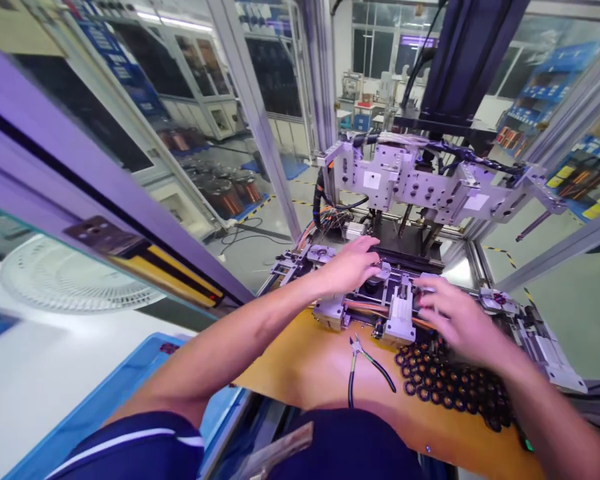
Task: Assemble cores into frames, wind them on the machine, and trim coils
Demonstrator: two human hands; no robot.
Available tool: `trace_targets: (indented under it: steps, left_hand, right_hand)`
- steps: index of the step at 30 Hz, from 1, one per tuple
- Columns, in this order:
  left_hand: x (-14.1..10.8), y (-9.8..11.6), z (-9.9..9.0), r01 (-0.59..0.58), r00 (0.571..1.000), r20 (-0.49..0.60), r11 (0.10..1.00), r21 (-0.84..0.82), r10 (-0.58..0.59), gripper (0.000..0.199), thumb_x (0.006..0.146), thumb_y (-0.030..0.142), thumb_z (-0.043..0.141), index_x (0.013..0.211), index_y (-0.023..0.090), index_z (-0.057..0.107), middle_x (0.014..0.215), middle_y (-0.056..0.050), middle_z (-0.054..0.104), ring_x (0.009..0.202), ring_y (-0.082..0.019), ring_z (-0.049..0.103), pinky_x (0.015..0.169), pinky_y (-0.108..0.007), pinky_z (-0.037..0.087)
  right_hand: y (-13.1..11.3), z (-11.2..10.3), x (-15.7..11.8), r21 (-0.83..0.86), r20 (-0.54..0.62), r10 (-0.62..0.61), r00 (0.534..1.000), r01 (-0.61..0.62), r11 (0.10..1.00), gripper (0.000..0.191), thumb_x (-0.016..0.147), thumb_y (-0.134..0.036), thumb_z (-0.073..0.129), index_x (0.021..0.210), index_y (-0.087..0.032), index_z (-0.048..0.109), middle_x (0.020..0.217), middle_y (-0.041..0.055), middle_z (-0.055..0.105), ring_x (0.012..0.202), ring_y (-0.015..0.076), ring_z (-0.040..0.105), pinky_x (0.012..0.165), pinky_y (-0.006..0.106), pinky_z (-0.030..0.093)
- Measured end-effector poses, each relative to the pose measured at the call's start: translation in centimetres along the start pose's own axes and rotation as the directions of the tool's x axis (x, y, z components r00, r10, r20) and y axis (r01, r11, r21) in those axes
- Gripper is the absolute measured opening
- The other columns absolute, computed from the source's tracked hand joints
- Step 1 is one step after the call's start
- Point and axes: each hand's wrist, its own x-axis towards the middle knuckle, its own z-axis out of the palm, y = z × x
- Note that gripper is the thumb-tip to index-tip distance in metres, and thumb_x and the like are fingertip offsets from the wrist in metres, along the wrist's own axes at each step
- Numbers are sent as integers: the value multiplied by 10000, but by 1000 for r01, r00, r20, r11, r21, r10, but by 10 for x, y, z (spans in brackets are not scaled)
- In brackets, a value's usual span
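Observation:
My left hand (353, 265) is over the metal fixture (401, 313), with its fingertips at a round part near the middle. What those fingers hold, if anything, is hidden. To the right, my right hand (453, 310) is blurred above the same fixture, its fingers spread with nothing visible between them. Copper-coloured wires (367, 307) run through the fixture. Below it, pliers (356, 347) with dark handles lie spread on the orange-yellow surface (300, 360). Many black rings with copper-coloured centres (447, 383) lie grouped below my right hand.
A metal machine head (410, 180) with cables hangs beyond the fixture. Frame posts (260, 113) stand around the work area. At the left are a white round fan (75, 277) and a blue tray (100, 393). A yellow-and-black bar (173, 270) runs along the left frame.

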Motion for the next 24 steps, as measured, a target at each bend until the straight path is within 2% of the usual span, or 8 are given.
trace_targets:
  steps: [4,7,9,12,15,18,21,24]
  left_hand:
    - [-116,19,3,61,977,-182,962,-266,-112,187,979,246,460,994,174,631,1197,-128,576,1146,-220,554,1008,-376,449]
    - [-193,5,50,360,917,-57,879,-314,-396,177,942,255,510,877,187,660,969,-77,637,949,-197,618,878,-313,499]
    - [-224,-10,88,451,880,-14,845,-287,-474,149,883,219,568,782,177,669,862,-73,658,827,-201,641,787,-312,520]
    - [-240,-23,131,519,835,-56,818,-248,-547,109,854,201,577,780,181,655,845,-86,675,801,-228,646,767,-350,526]
    - [-238,-27,152,534,804,-159,813,-231,-573,93,866,231,559,811,195,625,890,-98,681,860,-257,650,816,-393,530]
    - [-235,-29,163,519,788,-240,821,-237,-568,92,881,280,542,867,214,604,917,-96,685,895,-267,664,836,-408,542]
    - [-236,-32,174,501,779,-284,827,-256,-560,150,876,310,529,993,234,583,987,-104,694,936,-289,676,867,-454,548]
    - [-240,-39,187,486,776,-307,833,-264,-551,277,860,349,518,1109,230,545,1077,-137,686,989,-323,675,906,-518,536]
  right_hand:
    - [-76,94,-21,192,54,-164,985,151,970,193,967,-178,457,1036,-188,637,1090,103,620,967,183,619,842,298,530]
    - [-102,177,-5,172,139,-200,970,176,969,102,899,-131,571,886,-183,658,925,57,647,830,171,626,779,296,525]
    - [-110,218,14,133,167,-198,966,177,975,62,893,-139,597,857,-154,646,891,47,645,827,175,622,768,321,523]
    - [-117,240,33,64,172,-200,965,192,979,78,934,-187,577,933,-134,634,949,41,650,890,173,623,803,352,528]
    - [-120,214,27,1,131,-217,967,218,976,124,922,-163,572,1018,-152,649,1011,73,672,940,203,628,821,364,535]
    - [-102,158,-1,-70,64,-195,979,200,977,202,938,-195,534,1097,-168,655,1118,112,675,1032,232,615,905,383,521]
    - [-52,88,-32,-171,7,-67,998,67,983,248,963,-220,476,1108,-177,672,1165,113,675,1105,229,604,1003,392,478]
    - [22,20,-60,-283,-94,196,976,-215,935,268,963,-231,475,1108,-138,681,1179,161,667,1151,260,593,1050,443,444]
